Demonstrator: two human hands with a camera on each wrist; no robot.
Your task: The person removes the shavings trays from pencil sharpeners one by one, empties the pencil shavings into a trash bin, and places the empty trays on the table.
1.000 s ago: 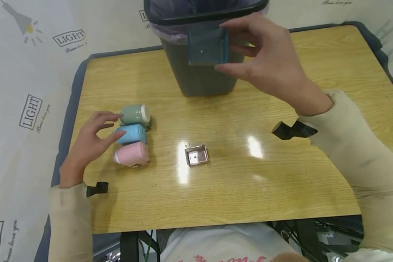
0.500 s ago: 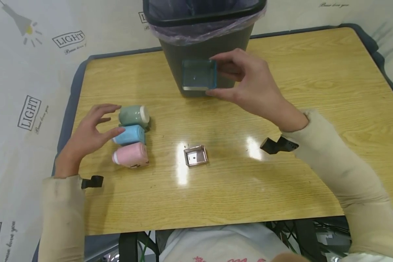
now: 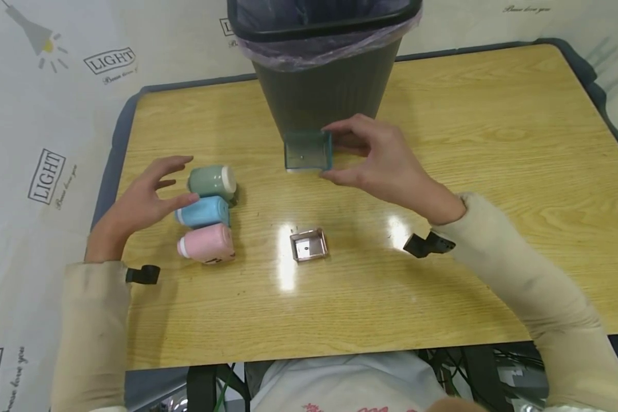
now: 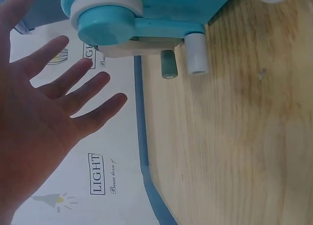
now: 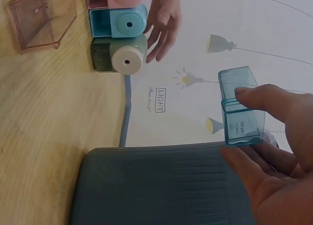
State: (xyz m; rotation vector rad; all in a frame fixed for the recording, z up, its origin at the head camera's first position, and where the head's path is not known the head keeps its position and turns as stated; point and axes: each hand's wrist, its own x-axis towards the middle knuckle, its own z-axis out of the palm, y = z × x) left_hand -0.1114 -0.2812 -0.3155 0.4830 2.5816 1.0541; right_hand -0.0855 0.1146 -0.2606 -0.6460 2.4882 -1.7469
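Note:
My right hand (image 3: pixel 378 154) pinches a clear blue shavings drawer (image 3: pixel 307 153) between thumb and fingers, in front of the bin's lower part. In the right wrist view this drawer (image 5: pixel 242 107) is a see-through box with small lettering. Three crank pencil sharpeners lie side by side on the left: green (image 3: pixel 212 181), blue (image 3: pixel 206 212) and pink (image 3: pixel 207 244). My left hand (image 3: pixel 139 200) hovers beside the green and blue ones, fingers spread and holding nothing; whether the thumb touches the blue one is unclear. A clear pinkish drawer (image 3: pixel 309 245) sits on the table.
A dark grey bin (image 3: pixel 329 86) with a purple liner stands at the back of the wooden table (image 3: pixel 443 286). Dark specks of debris are scattered near the pinkish drawer. Patterned white sheeting (image 3: pixel 56 114) hangs around the table's edges.
My right hand has come down from near the bin's rim to its base, carrying the blue drawer toward me and slightly left. My left hand has shifted slightly away from me.

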